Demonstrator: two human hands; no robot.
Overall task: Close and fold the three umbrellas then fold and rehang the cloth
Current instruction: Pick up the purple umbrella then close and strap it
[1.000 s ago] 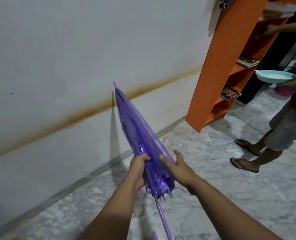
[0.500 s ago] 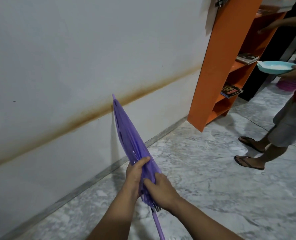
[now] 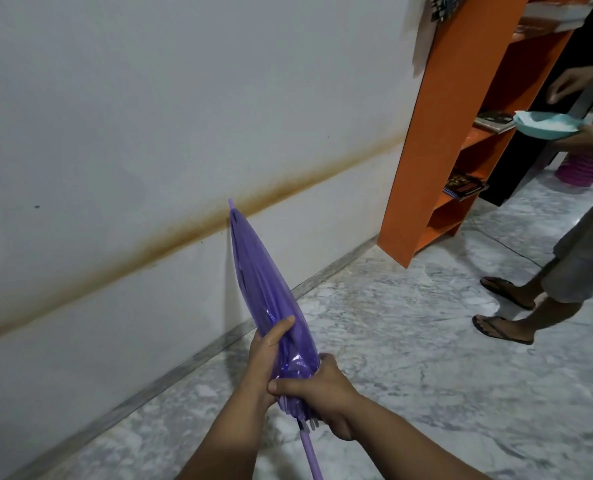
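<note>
Nearest, the closed translucent purple plastic umbrella (image 3: 265, 303) is held point-up over the grey marble floor (image 3: 409, 358), its tip towards the stained white wall (image 3: 149, 116). The left hand (image 3: 265, 355) is wrapped round the gathered canopy, thumb laid on top; the right hand (image 3: 322, 393) is clenched round the canopy's lower end, where the rib tips are bunched and partly hidden. The umbrella's thin purple shaft (image 3: 310, 455) is cut off by the bottom edge, so no handle is seen. Further off, an orange wooden shelf unit (image 3: 437, 140) stands against the wall, holding books too blurred to read. Beside it, a second person (image 3: 572, 271), cut off by the right edge, holds a pale blue plate (image 3: 307, 128).
</note>
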